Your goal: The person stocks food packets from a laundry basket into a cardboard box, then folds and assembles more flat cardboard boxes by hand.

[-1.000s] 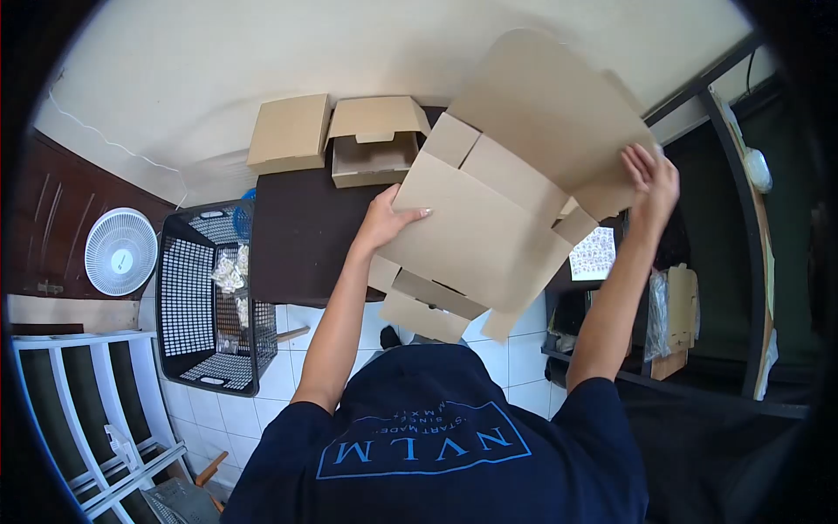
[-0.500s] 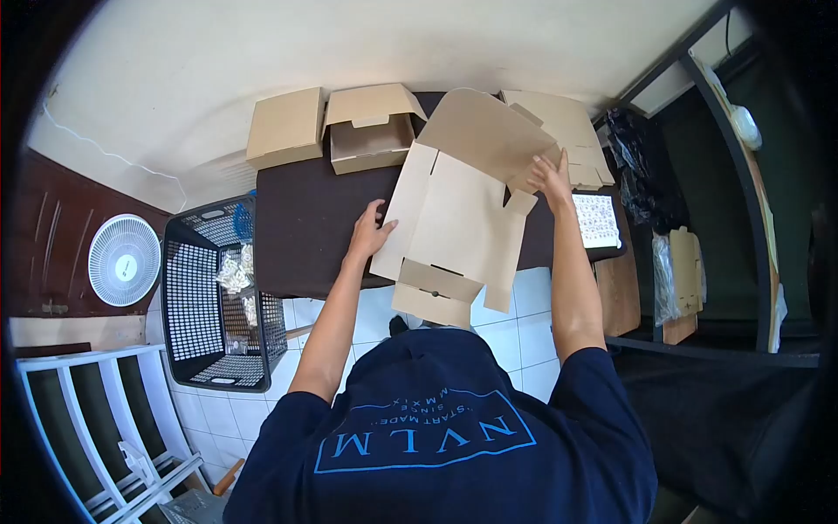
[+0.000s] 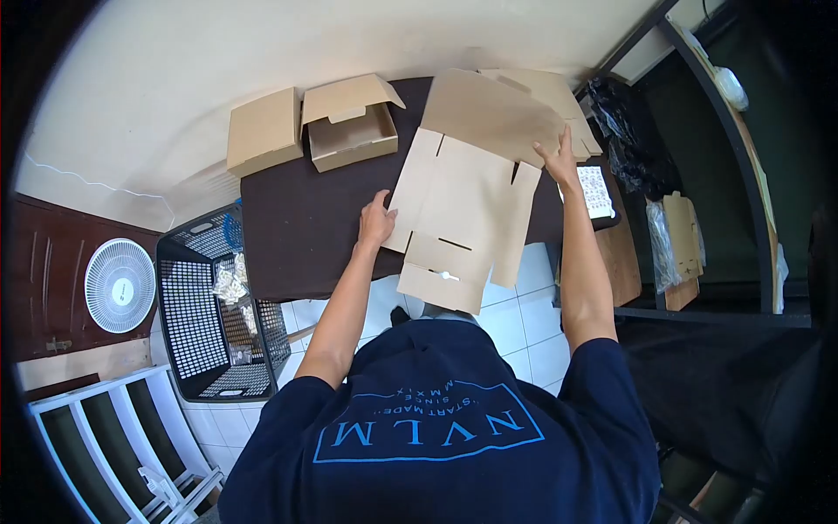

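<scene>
A brown cardboard sheet (image 3: pixel 463 192) with slots and fold lines lies nearly flat on the dark table (image 3: pixel 288 227), its near flaps past the front edge. At its left edge is my left hand (image 3: pixel 376 220), fingers apart, nothing gripped. My right hand (image 3: pixel 559 159) is spread at the upper right edge, beside the raised lid flap (image 3: pixel 489 109). Whether its fingertips touch the card is hard to tell.
A closed box (image 3: pixel 264 131) and a partly open box (image 3: pixel 353 131) stand at the back left. More flat cardboard (image 3: pixel 559 100) lies behind, a white printed sheet (image 3: pixel 596 192) at right. A black crate (image 3: pixel 214 306), fan (image 3: pixel 120 286) and shelf frame (image 3: pixel 759 175) flank the table.
The cardboard's right side and front flaps have opened out flatter. My right hand has let go of the side flap and its fingers have spread. The whole view has shifted slightly.
</scene>
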`<state>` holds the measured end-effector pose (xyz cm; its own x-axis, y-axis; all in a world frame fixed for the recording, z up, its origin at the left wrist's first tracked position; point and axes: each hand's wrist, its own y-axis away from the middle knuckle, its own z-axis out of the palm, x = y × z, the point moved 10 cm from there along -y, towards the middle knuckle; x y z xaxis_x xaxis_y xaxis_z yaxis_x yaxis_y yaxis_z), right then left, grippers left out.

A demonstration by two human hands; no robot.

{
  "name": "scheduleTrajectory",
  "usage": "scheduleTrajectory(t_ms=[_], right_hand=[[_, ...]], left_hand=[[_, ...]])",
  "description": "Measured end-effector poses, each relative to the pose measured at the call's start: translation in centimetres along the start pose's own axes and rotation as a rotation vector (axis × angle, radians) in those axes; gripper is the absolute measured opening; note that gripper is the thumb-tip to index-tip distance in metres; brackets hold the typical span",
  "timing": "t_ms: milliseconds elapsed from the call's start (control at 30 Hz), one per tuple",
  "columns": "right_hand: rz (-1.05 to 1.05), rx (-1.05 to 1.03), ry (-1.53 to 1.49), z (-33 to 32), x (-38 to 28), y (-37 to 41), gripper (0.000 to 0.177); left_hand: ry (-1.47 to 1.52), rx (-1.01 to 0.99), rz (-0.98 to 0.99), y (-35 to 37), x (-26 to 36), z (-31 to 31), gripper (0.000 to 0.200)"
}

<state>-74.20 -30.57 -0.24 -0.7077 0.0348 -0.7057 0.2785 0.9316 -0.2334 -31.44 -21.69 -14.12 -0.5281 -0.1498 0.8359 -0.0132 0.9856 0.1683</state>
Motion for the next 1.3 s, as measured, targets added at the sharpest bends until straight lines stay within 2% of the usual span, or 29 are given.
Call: scheduleTrajectory(t_ms=[33,67,133,167,233,300,333,367,400,433,467,533,567,633,733,800,867,900,1000,1033,1067,1133,1167,1200,1233,1300], right_hand=[[0.086,-0.044,0.016,0.0,1.1,0.7,0.087],[0.091,-0.045,0.019,-0.2,1.5,1.7,0.087],[0.162,-0.187,0.012,1.4,4.0,4.7,0.066],[0.172,-0.209,-0.032,1.9,4.9,6.8,0.051],[0.119,-0.197,-0.021,2.7,8.4,11.2,0.038],[0.092,-0.103,0.025,1.2,8.7,16.6,0.037],[0.188,-0.054,0.025,1.4,11.9,19.4,0.034],[0.025,0.013,0.210,0.8,10.7,22.0,0.035],[0.105,0.010,0.182,1.4,12.8,24.7,0.036],[0.243,-0.087,0.153,2.1,14.1,27.1,0.046],[0.247,-0.084,0.154,2.2,13.7,28.6,0.046],[0.384,-0.081,-0.072,2.9,14.0,31.4,0.059],[0.385,-0.072,-0.071,3.1,13.8,31.4,0.059],[0.525,-0.034,-0.310,4.0,14.4,31.9,0.067],[0.461,-0.047,-0.301,4.5,11.9,30.0,0.071],[0.446,-0.051,-0.311,4.2,10.6,29.2,0.072],[0.443,-0.109,-0.496,4.6,9.5,28.7,0.075],[0.440,-0.097,-0.494,4.3,9.7,28.5,0.075],[0.467,-0.257,-0.478,5.6,9.7,28.8,0.054],[0.524,-0.214,-0.388,5.1,10.4,29.1,0.044],[0.524,-0.220,-0.388,4.9,10.3,29.3,0.044],[0.114,-0.142,0.279,2.7,7.5,28.3,0.041],[0.138,-0.031,0.255,1.9,7.5,28.6,0.035],[0.132,-0.036,0.254,1.9,6.6,28.6,0.035],[0.130,0.026,0.285,1.1,5.5,28.6,0.033],[0.122,0.081,0.310,0.4,2.9,28.9,0.030]], left_hand=[[-0.092,0.071,0.050,0.5,0.0,-0.5,0.047],[-0.185,0.143,0.100,1.1,0.0,-1.0,0.046],[-0.131,0.104,0.080,2.8,-1.3,-1.2,0.043],[-0.122,0.097,0.132,3.7,-1.7,-1.4,0.043],[-0.077,0.106,0.257,6.4,-1.7,-2.3,0.043],[-0.112,0.112,0.281,9.1,-1.9,-3.5,0.042],[-0.149,0.118,0.305,10.4,-1.9,-3.9,0.041],[-0.147,0.116,0.303,11.1,-2.1,-4.2,0.041],[-0.169,0.141,0.314,11.9,-2.3,-4.7,0.040],[-0.190,0.164,0.324,12.5,-2.3,-5.1,0.039],[-0.190,0.160,0.327,12.4,-2.3,-5.1,0.039],[-0.204,0.191,0.355,11.8,-2.2,-5.2,0.039],[-0.184,0.139,0.325,10.5,-2.7,-4.7,0.042],[-0.188,0.118,0.340,8.5,-1.9,-3.8,0.042],[-0.253,0.095,0.332,6.5,-0.7,-2.6,0.047],[-0.205,0.042,0.428,5.6,0.5,-1.8,0.053],[-0.149,0.001,0.431,5.4,0.6,-1.4,0.057],[-0.135,-0.007,0.397,5.4,0.2,-1.3,0.056],[-0.122,0.000,0.400,6.2,-0.1,-1.0,0.054],[-0.177,0.046,0.359,6.6,-0.6,-1.2,0.053],[-0.232,0.095,0.315,7.0,-1.1,-1.5,0.053],[-0.219,0.104,0.270,7.8,-0.9,-2.1,0.053],[-0.224,0.208,0.286,8.7,-0.3,-3.0,0.047],[-0.229,0.313,0.301,9.8,0.5,-3.9,0.041],[-0.231,0.318,0.294,10.2,0.1,-3.7,0.041],[0.088,0.114,0.011,10.4,-3.6,-1.4,0.024]])
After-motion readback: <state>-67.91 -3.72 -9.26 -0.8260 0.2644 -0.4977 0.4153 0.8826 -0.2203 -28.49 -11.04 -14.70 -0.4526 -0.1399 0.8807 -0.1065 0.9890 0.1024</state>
